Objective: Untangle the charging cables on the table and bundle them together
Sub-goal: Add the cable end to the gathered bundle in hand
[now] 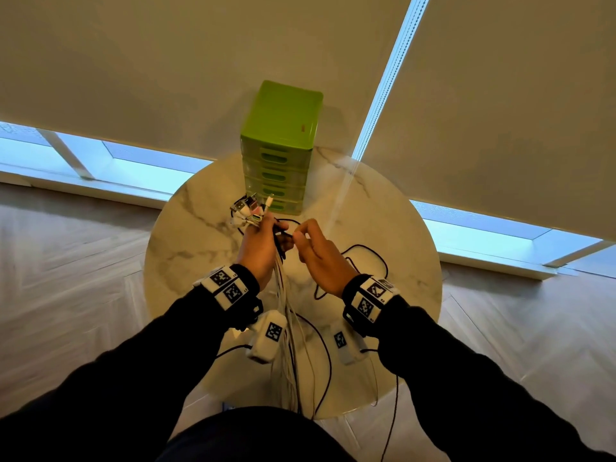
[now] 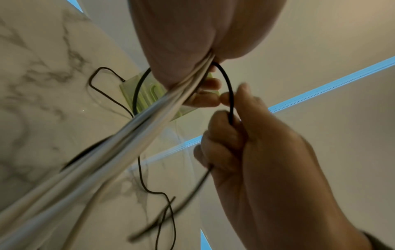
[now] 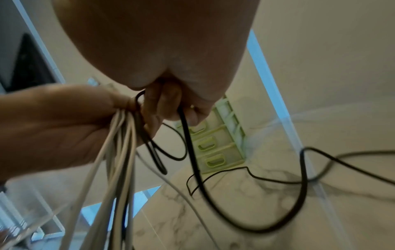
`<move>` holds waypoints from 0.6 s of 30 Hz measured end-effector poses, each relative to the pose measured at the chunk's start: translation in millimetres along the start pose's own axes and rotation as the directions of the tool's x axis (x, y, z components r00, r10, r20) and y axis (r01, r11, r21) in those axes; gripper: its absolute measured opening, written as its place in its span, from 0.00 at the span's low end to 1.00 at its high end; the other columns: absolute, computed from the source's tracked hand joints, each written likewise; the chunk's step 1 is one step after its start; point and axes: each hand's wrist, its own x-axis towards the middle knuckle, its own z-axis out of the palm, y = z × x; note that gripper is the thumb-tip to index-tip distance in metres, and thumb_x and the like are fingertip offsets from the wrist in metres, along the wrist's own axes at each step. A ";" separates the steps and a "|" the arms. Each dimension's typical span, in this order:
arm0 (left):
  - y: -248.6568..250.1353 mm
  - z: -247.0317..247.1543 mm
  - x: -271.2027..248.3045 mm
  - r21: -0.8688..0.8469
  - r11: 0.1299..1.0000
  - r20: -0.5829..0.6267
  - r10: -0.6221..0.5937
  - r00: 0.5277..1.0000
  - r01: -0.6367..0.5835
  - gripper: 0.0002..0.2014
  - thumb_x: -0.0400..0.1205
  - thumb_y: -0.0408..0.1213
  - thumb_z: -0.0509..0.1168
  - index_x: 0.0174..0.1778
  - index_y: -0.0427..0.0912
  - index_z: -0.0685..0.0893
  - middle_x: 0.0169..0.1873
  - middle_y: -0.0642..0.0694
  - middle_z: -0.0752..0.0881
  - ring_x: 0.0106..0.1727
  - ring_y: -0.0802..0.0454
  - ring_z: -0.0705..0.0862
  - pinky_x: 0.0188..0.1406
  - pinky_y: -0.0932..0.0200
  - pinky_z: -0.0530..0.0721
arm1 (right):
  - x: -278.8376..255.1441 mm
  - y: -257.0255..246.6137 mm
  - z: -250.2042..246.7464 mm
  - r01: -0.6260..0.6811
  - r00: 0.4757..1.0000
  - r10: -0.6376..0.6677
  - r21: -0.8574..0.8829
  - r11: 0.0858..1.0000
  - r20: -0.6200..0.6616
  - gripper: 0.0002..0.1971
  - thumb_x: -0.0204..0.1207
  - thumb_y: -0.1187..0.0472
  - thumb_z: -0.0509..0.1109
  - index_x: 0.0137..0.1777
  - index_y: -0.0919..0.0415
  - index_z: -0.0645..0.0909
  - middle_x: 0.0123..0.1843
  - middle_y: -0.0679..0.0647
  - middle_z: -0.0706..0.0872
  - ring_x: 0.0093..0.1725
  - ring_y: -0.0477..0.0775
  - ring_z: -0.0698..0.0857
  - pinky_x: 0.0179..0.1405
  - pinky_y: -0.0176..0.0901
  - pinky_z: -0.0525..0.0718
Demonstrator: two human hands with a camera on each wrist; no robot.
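White cables [image 1: 285, 315] bunched in left hand [image 1: 258, 248], connectors [image 1: 248, 210] only overhead

green drawer unit [image 1: 281, 151], roller blinds [image 1: 500, 95], window strip [image 1: 100, 155]

White cables [image 1: 286, 328] bunched upright, plugs [image 1: 246, 210] fanned on top; black cable [image 3: 245, 218], apparently loose, across marble.

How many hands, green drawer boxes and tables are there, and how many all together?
hands: 2, the left hand gripping the white cables and the right hand pinching a black cable
green drawer box: 1
table: 1
total: 4
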 end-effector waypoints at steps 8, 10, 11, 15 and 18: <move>30.5 -18.6 13.6 -0.333 0.943 -0.078 -0.026 0.997 -0.001 0.16 0.90 0.38 0.56 0.35 0.45 0.71 0.24 0.52 0.74 0.24 0.54 0.77 0.30 0.57 0.82 | -49.8 68.5 -27.5 -0.186 0.911 0.230 -0.156 0.970 0.342 0.17 0.90 0.45 0.53 0.40 0.48 0.70 0.35 0.47 0.74 0.36 0.47 0.72 0.43 0.43 0.74; 39.4 -23.6 16.3 -0.350 0.936 -0.068 0.018 0.998 -0.041 0.15 0.89 0.38 0.56 0.35 0.48 0.70 0.23 0.54 0.68 0.21 0.57 0.66 0.25 0.60 0.74 | -54.8 82.6 -37.8 -0.223 0.846 0.333 -0.291 0.930 0.417 0.16 0.90 0.44 0.53 0.42 0.47 0.71 0.38 0.44 0.77 0.38 0.46 0.75 0.47 0.42 0.75; 43.2 -25.2 16.7 -0.344 0.937 -0.058 0.040 0.998 -0.057 0.15 0.89 0.38 0.56 0.35 0.48 0.69 0.23 0.54 0.67 0.21 0.57 0.63 0.24 0.61 0.71 | -54.1 93.8 -43.4 -0.234 0.812 0.392 -0.374 0.897 0.433 0.14 0.90 0.44 0.53 0.44 0.46 0.71 0.42 0.44 0.79 0.42 0.46 0.77 0.51 0.43 0.76; 45.8 -22.7 8.8 -0.125 0.981 0.063 0.154 0.986 -0.146 0.16 0.91 0.39 0.55 0.34 0.49 0.68 0.25 0.54 0.68 0.22 0.58 0.61 0.24 0.61 0.62 | -30.1 114.7 -63.9 -0.327 0.827 0.514 -0.552 0.767 0.225 0.15 0.90 0.44 0.52 0.50 0.49 0.77 0.56 0.56 0.82 0.61 0.63 0.83 0.65 0.55 0.77; 33.2 -13.3 -1.9 0.080 0.968 0.185 0.220 0.958 -0.238 0.16 0.93 0.39 0.53 0.37 0.49 0.67 0.29 0.53 0.68 0.26 0.58 0.61 0.28 0.59 0.58 | -1.8 87.4 -66.3 -0.379 0.905 0.425 -0.456 0.805 -0.001 0.16 0.91 0.49 0.53 0.52 0.62 0.74 0.53 0.69 0.85 0.55 0.73 0.83 0.51 0.56 0.76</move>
